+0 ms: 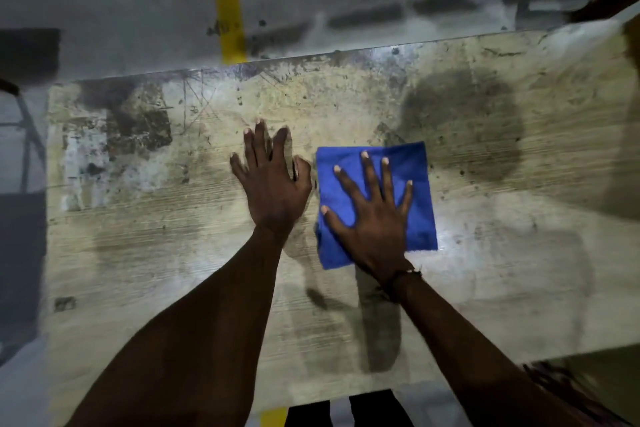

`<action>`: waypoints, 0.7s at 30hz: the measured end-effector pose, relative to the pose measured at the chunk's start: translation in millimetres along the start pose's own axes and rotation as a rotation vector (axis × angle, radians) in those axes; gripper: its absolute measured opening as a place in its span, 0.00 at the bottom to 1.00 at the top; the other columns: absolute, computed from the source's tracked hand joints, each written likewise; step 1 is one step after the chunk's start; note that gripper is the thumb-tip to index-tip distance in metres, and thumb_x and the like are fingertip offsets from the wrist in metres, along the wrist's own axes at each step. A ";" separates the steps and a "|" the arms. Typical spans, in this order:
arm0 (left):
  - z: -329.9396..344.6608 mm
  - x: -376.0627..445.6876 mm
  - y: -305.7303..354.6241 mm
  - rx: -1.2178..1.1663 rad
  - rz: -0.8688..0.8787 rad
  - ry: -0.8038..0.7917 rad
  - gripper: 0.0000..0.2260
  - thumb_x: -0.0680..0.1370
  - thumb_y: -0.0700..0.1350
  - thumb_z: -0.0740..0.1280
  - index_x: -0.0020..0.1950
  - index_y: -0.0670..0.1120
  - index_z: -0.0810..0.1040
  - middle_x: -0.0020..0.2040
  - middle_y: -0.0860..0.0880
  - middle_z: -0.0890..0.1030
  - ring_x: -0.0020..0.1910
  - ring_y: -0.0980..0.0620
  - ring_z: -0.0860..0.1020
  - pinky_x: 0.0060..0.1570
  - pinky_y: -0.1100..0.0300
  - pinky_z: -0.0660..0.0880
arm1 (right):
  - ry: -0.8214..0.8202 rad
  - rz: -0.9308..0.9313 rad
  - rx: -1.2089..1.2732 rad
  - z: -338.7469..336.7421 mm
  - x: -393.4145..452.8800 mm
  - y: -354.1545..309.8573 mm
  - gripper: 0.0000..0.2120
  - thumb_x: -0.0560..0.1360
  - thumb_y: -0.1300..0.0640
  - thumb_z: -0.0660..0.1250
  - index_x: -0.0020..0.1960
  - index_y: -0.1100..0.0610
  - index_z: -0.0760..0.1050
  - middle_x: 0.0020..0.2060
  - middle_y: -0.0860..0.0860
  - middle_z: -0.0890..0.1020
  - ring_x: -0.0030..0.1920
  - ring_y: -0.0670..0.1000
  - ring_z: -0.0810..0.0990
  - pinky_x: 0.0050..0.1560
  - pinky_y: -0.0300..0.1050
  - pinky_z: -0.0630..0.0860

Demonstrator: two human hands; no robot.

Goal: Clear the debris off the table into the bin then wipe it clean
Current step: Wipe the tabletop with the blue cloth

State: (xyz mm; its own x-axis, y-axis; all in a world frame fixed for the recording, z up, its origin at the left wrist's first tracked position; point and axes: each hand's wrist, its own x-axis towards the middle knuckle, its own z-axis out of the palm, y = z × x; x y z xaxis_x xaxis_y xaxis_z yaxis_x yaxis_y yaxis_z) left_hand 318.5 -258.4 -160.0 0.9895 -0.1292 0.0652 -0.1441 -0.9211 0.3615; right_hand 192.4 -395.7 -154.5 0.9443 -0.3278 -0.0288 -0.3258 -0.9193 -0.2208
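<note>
From the head camera, looking straight down, the person's right hand (375,215) lay flat on a folded blue microfibre cloth (414,198), fingers straight and spread wide apart, palm bearing down. That spread looked deliberate: it put weight over most of the cloth, so the whole square would drag across the wood rather than bunch up under one finger. The cloth sat near the middle of the worn wooden table (502,288), a little to the right of centre, lying flat and squared.

The left hand (272,180) rested just beside the cloth's left edge, directly on the bare tabletop, fingers straight and slightly fanned, holding nothing. I took it for a brace, steadying the body while the other arm did the wiping.

No loose debris showed on the surface; what remained were ground-in stains, scratches and a large dark patch (460,128) beyond the cloth, possibly damp or merely a shadow. So the clearing seemed done and the wiping under way. No bin was in view.

Past the far edge lay a grey concrete floor with a yellow painted line (227,0) running away from the table.
</note>
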 end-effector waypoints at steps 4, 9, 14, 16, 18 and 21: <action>-0.6 -0.4 0.0 -0.009 0.000 0.010 0.26 0.80 0.54 0.60 0.79 0.53 0.69 0.85 0.46 0.60 0.85 0.43 0.55 0.79 0.33 0.51 | 0.055 0.112 -0.056 -5.8 73.4 34.4 0.37 0.78 0.24 0.53 0.84 0.35 0.56 0.86 0.48 0.51 0.86 0.57 0.49 0.79 0.74 0.49; 1.3 -0.5 -1.4 -0.013 0.002 0.006 0.27 0.80 0.55 0.59 0.80 0.52 0.69 0.85 0.45 0.59 0.85 0.42 0.55 0.79 0.33 0.50 | 0.067 0.200 -0.056 -3.2 101.7 37.9 0.37 0.79 0.24 0.49 0.85 0.36 0.51 0.87 0.50 0.49 0.86 0.60 0.48 0.78 0.77 0.49; 1.6 -0.2 -3.6 -0.005 0.008 -0.017 0.27 0.81 0.56 0.59 0.81 0.52 0.68 0.86 0.45 0.58 0.85 0.42 0.54 0.80 0.32 0.50 | -0.024 -0.008 -0.003 -1.9 -49.2 -19.6 0.36 0.80 0.26 0.54 0.84 0.37 0.55 0.87 0.50 0.48 0.86 0.58 0.44 0.80 0.73 0.46; 2.4 0.4 -3.6 -0.010 0.009 -0.023 0.27 0.81 0.56 0.59 0.81 0.52 0.68 0.86 0.45 0.57 0.85 0.42 0.53 0.80 0.32 0.49 | -0.034 -0.022 0.009 -0.9 -70.7 -19.3 0.35 0.80 0.26 0.56 0.84 0.37 0.58 0.86 0.48 0.49 0.86 0.56 0.45 0.80 0.73 0.47; 3.0 -0.1 -3.5 -0.001 0.009 -0.009 0.27 0.81 0.55 0.59 0.81 0.52 0.68 0.86 0.45 0.58 0.85 0.41 0.55 0.79 0.31 0.51 | -0.032 0.021 -0.032 0.5 -43.4 -4.7 0.36 0.78 0.25 0.56 0.83 0.36 0.58 0.86 0.47 0.49 0.86 0.56 0.46 0.79 0.74 0.48; 4.5 -1.2 -3.1 0.004 0.021 0.025 0.27 0.81 0.55 0.59 0.80 0.51 0.70 0.85 0.44 0.60 0.84 0.41 0.57 0.79 0.31 0.53 | 0.034 0.109 -0.050 -1.1 39.6 24.3 0.37 0.78 0.24 0.54 0.83 0.35 0.56 0.86 0.49 0.51 0.86 0.58 0.50 0.78 0.75 0.51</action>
State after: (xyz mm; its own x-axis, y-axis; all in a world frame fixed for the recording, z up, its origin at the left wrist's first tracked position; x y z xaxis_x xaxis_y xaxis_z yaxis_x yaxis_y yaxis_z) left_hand 317.8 -257.0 -165.4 0.9855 -0.1398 0.0959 -0.1651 -0.9197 0.3563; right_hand 221.8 -431.3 -159.9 0.9015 -0.4324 -0.0163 -0.4287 -0.8875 -0.1691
